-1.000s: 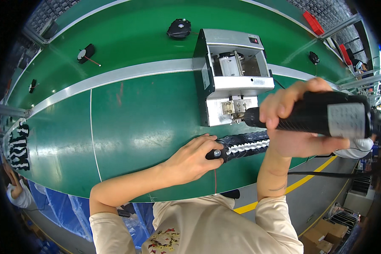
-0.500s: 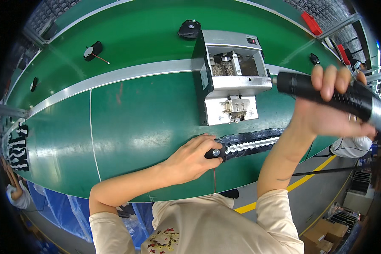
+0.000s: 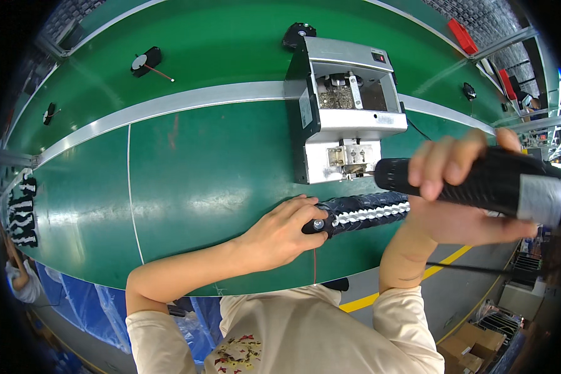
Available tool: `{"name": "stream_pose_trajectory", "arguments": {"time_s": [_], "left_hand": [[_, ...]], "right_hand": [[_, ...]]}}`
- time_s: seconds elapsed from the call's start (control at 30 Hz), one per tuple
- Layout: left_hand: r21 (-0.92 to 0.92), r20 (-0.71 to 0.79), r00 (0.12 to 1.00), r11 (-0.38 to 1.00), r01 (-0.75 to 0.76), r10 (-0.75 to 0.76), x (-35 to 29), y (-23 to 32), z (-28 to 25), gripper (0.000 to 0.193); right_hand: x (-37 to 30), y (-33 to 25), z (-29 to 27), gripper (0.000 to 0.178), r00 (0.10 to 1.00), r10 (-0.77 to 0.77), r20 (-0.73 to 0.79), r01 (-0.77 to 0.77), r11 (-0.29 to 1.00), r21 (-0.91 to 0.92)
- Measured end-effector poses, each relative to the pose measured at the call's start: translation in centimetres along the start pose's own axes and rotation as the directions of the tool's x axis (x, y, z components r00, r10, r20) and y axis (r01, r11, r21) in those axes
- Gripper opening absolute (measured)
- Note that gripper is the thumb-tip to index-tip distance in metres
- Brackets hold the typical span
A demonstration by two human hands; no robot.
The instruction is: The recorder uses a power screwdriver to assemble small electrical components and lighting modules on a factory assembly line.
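Observation:
In my right hand (image 3: pixel 461 187), fingers wrapped around it, is a black electric screwdriver (image 3: pixel 492 181) with a silver band near its rear. Its nose points left at the small metal pickup block (image 3: pixel 350 156) on the front of a screw feeder (image 3: pixel 349 118). Whether the tip touches the block, or carries a screw, I cannot tell. Below the feeder lies a dark tubular part (image 3: pixel 368 213) with a white ridged strip along its side and a screw head at its left end. My left hand (image 3: pixel 287 230) is closed over that end, pressing it to the green bench.
Behind a metal rail (image 3: pixel 199 96), a green belt carries several round black parts, one with a red wire (image 3: pixel 146 62). Black-and-white pieces (image 3: pixel 22 212) stand at the bench's far left. A red bin (image 3: pixel 462 36) sits at back right. Another person's arm shows at far left.
My right hand has brought the screwdriver down and left, from beside the feeder's upper body to its front block. Black parts on the belt have shifted right. My left hand stays put.

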State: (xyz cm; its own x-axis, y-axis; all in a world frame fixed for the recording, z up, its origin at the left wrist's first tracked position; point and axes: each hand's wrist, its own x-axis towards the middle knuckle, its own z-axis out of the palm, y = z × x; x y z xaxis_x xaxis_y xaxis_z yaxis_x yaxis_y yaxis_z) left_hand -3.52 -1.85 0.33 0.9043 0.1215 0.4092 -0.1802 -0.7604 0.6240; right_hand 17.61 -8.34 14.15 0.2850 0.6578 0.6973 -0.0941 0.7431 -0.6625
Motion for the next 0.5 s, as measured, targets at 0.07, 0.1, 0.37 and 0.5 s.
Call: {"name": "stream_pose_trajectory", "arguments": {"time_s": [0.07, 0.1, 0.37, 0.5], "left_hand": [[0.021, 0.019, 1.000, 1.000, -0.002, 0.002, -0.2, -0.1, -0.1, 0.025], [0.028, 0.027, 1.000, 1.000, -0.010, 0.009, -0.1, -0.1, -0.2, 0.026], [0.010, 0.009, 1.000, 1.000, -0.009, 0.009, -0.2, -0.2, -0.2, 0.026], [0.010, -0.010, 1.000, 1.000, -0.021, 0.021, -0.5, -0.4, 0.1, 0.026]], "right_hand": [[-0.2, 1.5, 0.0, 0.098, 0.997, 0.056, -0.045, -0.056, 0.998, 0.020], [-0.2, 1.9, 0.0, 0.099, 0.996, 0.065, -0.060, -0.064, 0.998, 0.016], [-0.8, 2.4, 0.3, 0.092, 0.986, 0.140, -0.086, -0.137, 0.990, 0.034], [-3.8, 1.0, 1.8, 0.086, 0.987, 0.125, -0.096, -0.118, 0.990, 0.074]]}}
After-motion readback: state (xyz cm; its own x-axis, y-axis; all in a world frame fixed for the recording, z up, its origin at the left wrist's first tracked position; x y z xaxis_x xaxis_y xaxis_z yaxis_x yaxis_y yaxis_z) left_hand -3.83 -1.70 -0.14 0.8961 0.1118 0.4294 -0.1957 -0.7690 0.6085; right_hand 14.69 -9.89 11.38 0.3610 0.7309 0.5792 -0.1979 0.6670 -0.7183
